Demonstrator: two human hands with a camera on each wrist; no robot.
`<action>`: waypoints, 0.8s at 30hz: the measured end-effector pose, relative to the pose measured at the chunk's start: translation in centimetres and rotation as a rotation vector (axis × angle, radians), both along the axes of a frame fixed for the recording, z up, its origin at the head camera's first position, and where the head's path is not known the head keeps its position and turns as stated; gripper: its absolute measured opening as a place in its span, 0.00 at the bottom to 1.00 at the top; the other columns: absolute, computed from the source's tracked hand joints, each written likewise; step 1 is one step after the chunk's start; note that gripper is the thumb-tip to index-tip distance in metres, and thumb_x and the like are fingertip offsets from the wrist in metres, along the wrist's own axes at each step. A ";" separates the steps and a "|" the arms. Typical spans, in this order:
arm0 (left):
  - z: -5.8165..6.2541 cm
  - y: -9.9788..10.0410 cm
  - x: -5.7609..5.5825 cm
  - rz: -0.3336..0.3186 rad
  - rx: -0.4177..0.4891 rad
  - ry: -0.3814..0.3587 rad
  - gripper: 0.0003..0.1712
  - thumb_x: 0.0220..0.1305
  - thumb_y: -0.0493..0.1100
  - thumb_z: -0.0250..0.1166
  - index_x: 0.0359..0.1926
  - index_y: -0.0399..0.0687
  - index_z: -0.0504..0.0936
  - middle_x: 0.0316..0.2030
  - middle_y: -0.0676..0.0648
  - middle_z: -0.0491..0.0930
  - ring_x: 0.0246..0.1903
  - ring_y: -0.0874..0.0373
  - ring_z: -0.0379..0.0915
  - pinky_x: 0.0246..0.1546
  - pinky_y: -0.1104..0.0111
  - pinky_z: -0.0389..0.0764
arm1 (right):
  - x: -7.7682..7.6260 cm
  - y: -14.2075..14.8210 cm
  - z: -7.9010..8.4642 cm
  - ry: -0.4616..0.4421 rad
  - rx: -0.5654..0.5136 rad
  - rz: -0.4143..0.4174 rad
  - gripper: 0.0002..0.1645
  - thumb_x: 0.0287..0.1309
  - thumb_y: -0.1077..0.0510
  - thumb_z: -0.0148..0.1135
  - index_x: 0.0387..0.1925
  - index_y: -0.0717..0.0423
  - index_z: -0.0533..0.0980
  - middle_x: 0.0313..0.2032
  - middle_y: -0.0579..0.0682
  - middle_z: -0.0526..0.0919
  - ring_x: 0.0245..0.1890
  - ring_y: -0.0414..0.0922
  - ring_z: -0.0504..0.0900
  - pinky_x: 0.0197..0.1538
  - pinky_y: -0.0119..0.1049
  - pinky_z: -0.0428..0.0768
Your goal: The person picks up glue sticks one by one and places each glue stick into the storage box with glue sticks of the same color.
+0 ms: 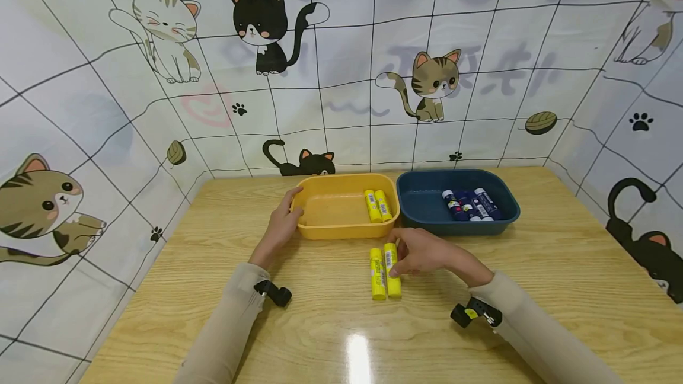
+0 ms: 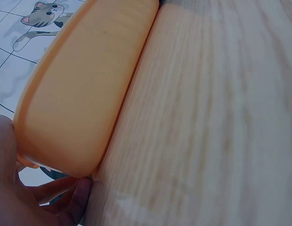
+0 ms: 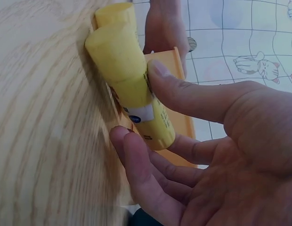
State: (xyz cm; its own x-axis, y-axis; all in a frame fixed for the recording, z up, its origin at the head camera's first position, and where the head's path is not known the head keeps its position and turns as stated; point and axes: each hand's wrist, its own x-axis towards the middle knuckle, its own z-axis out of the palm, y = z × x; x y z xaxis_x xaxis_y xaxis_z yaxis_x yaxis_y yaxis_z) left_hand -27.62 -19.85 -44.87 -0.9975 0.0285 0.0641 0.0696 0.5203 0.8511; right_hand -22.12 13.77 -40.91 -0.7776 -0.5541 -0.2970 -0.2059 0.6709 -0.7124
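My left hand (image 1: 281,221) grips the left end of a yellow plastic bin (image 1: 341,232). In the left wrist view, fingers (image 2: 66,200) bend round the bin's lower corner. Two yellow glue sticks (image 1: 377,206) lie inside the bin at its right end. Two more lie side by side on the table in front of it: a left glue stick (image 1: 377,277) and a right glue stick (image 1: 393,280). My right hand (image 1: 427,252) pinches the right one, thumb along its side and fingers round its far end. The right wrist view shows this held glue stick (image 3: 136,89) close up.
A dark blue bin (image 1: 453,229) stands right beside the yellow one and holds several dark blue glue sticks (image 1: 469,205). Both bins stand near the back edge of the wooden table (image 1: 309,336). Behind it hangs a cat-printed cloth (image 1: 352,46).
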 end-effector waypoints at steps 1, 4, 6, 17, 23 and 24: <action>0.0 0.0 0.0 0.000 0.000 0.001 0.31 0.69 0.45 0.47 0.72 0.67 0.57 0.71 0.46 0.60 0.70 0.48 0.56 0.63 0.49 0.64 | 0.1 0.0 0.1 0.003 -0.002 -0.005 0.31 0.44 0.55 0.76 0.50 0.54 0.71 0.34 0.52 0.78 0.24 0.45 0.78 0.28 0.36 0.80; 0.0 0.0 0.0 -0.005 -0.002 0.006 0.31 0.69 0.45 0.47 0.72 0.66 0.57 0.72 0.46 0.59 0.70 0.48 0.55 0.64 0.49 0.63 | 0.2 -0.1 0.4 0.015 -0.011 -0.013 0.31 0.43 0.55 0.77 0.49 0.53 0.71 0.35 0.52 0.78 0.25 0.45 0.78 0.28 0.37 0.80; 0.0 0.0 0.0 -0.006 -0.004 0.007 0.31 0.69 0.45 0.47 0.72 0.66 0.57 0.72 0.46 0.59 0.70 0.48 0.55 0.64 0.48 0.63 | 0.3 -0.2 0.5 0.022 -0.015 -0.015 0.31 0.42 0.56 0.77 0.48 0.53 0.71 0.36 0.52 0.79 0.25 0.45 0.78 0.28 0.38 0.80; 0.0 0.0 0.0 -0.010 -0.002 0.006 0.31 0.69 0.45 0.47 0.72 0.65 0.57 0.73 0.47 0.57 0.71 0.47 0.54 0.65 0.48 0.62 | 0.6 -0.4 1.0 0.062 0.002 -0.076 0.34 0.38 0.57 0.79 0.48 0.51 0.71 0.39 0.50 0.80 0.37 0.44 0.81 0.31 0.35 0.82; 0.0 -0.1 0.1 -0.010 0.001 0.001 0.31 0.70 0.44 0.46 0.72 0.65 0.57 0.73 0.48 0.57 0.71 0.48 0.54 0.65 0.48 0.61 | 1.0 -0.5 1.5 0.056 -0.029 -0.079 0.34 0.38 0.61 0.79 0.48 0.54 0.69 0.41 0.53 0.80 0.38 0.45 0.82 0.31 0.35 0.83; 0.0 -0.1 0.1 -0.009 0.001 0.002 0.31 0.70 0.44 0.46 0.72 0.65 0.57 0.72 0.47 0.58 0.71 0.48 0.54 0.65 0.48 0.61 | 1.0 -0.5 1.5 0.058 -0.035 -0.077 0.34 0.38 0.61 0.79 0.48 0.55 0.69 0.42 0.54 0.80 0.38 0.45 0.83 0.32 0.35 0.83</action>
State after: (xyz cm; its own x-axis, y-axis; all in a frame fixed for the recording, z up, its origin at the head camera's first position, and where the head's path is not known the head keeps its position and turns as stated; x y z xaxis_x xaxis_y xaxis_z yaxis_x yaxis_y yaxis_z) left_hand -27.56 -19.96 -44.83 -0.9971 0.0375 0.0663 0.0761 0.5190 0.8514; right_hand -21.09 13.25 -39.38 -0.8336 -0.5014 -0.2318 -0.1961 0.6609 -0.7244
